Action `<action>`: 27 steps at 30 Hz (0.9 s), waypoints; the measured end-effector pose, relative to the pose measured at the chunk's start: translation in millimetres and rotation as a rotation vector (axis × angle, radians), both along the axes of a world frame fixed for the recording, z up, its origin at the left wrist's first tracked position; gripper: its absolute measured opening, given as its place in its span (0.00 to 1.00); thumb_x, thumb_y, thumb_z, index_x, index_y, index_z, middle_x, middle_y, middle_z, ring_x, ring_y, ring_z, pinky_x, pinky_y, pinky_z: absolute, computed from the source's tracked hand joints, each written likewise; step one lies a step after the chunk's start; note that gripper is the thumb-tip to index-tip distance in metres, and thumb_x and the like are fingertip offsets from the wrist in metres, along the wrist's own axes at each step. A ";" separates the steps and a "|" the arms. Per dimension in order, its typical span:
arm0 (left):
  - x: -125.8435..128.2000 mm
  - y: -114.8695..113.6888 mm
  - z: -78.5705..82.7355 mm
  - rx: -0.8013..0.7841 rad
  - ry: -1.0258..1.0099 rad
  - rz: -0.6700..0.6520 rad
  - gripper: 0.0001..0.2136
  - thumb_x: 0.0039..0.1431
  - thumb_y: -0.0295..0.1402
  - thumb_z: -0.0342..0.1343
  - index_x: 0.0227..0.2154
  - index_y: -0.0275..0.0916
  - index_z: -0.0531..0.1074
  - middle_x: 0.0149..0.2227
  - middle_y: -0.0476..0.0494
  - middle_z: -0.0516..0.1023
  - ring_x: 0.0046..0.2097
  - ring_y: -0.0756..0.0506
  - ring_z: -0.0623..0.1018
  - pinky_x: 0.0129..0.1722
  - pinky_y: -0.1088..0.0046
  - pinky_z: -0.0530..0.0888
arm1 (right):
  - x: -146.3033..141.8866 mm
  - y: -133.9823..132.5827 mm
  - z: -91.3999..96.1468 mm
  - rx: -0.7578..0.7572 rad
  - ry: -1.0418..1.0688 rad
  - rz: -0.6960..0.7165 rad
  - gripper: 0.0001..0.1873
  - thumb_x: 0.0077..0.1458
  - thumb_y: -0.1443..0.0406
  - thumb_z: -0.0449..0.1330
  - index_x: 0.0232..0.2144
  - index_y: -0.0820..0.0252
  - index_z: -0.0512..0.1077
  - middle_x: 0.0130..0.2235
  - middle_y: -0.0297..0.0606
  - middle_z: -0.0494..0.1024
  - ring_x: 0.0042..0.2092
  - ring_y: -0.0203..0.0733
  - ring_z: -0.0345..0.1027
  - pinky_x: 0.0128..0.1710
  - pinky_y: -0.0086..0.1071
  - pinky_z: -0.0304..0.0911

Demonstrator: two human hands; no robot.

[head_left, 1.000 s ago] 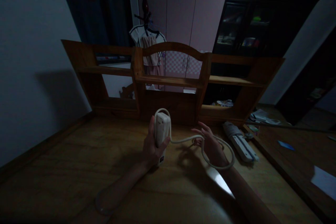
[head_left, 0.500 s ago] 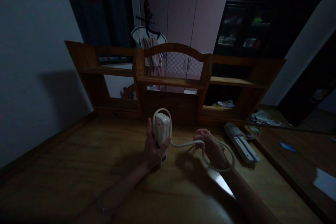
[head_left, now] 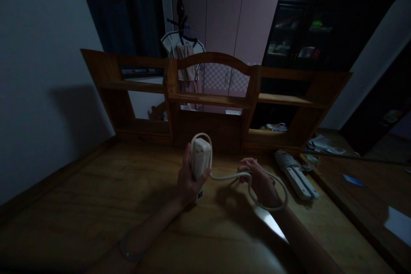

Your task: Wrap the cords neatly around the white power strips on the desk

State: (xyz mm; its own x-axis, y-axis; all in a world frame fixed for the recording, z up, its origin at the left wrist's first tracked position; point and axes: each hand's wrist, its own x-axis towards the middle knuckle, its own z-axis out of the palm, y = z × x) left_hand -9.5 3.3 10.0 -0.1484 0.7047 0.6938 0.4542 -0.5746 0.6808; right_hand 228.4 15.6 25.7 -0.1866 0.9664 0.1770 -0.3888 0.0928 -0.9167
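Observation:
My left hand (head_left: 188, 182) is closed around a white power strip (head_left: 201, 159), tilted up above the wooden tabletop (head_left: 135, 188). A loop of its pale cable (head_left: 224, 176) arches over the strip's upper end and runs right. The fingers of my right hand (head_left: 255, 177) are curled on that cable, and more of it hangs in a wide loop around my right wrist. To the right of this hand lies a second white power strip (head_left: 298, 180), its grey cord wound around the far end.
A wooden shelf unit (head_left: 208, 100) stands along the table's far edge. On the right, a lower wooden surface (head_left: 369, 197) holds a blue card (head_left: 352, 180) and a white sheet (head_left: 398, 221). A wall (head_left: 48, 72) borders the left side.
My left hand and the power strip have shifted slightly to the right. My right hand keeps its curl on the cable, nearly in the same place.

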 end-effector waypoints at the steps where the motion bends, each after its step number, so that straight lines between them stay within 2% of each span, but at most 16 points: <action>1: 0.0 0.1 -0.1 -0.001 -0.003 -0.003 0.44 0.55 0.38 0.59 0.67 0.41 0.35 0.66 0.34 0.49 0.65 0.37 0.57 0.59 0.60 0.64 | 0.0 0.2 -0.1 0.000 0.000 0.002 0.12 0.56 0.57 0.59 0.38 0.59 0.69 0.29 0.36 0.71 0.28 0.38 0.64 0.30 0.32 0.59; 10: -0.4 -0.9 2.0 -0.026 0.002 -0.038 0.43 0.57 0.38 0.57 0.67 0.42 0.34 0.66 0.35 0.50 0.64 0.38 0.59 0.58 0.62 0.65 | -1.4 -2.0 2.0 -0.001 0.019 -0.008 0.10 0.57 0.59 0.59 0.37 0.58 0.70 0.31 0.36 0.72 0.31 0.37 0.65 0.31 0.32 0.59; 17: 1.0 -1.4 3.2 -0.041 0.002 -0.038 0.42 0.58 0.39 0.56 0.67 0.42 0.34 0.66 0.34 0.51 0.64 0.37 0.59 0.59 0.60 0.63 | -0.4 0.6 -1.1 -0.010 0.021 0.011 0.11 0.56 0.57 0.60 0.37 0.58 0.70 0.29 0.35 0.70 0.29 0.37 0.63 0.30 0.32 0.58; 27: -0.3 0.7 -0.3 -0.042 -0.008 -0.004 0.45 0.56 0.39 0.58 0.67 0.43 0.31 0.66 0.35 0.49 0.65 0.38 0.57 0.59 0.60 0.63 | 0.8 -1.3 -0.6 -0.001 0.001 0.008 0.10 0.59 0.59 0.57 0.39 0.58 0.70 0.31 0.36 0.70 0.32 0.37 0.64 0.33 0.32 0.59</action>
State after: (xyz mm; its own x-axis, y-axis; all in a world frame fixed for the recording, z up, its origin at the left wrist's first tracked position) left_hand -9.7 3.9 9.7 -0.1506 0.7338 0.6624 0.4465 -0.5473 0.7079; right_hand 229.2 14.2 25.2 -0.1941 0.9650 0.1766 -0.3906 0.0890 -0.9162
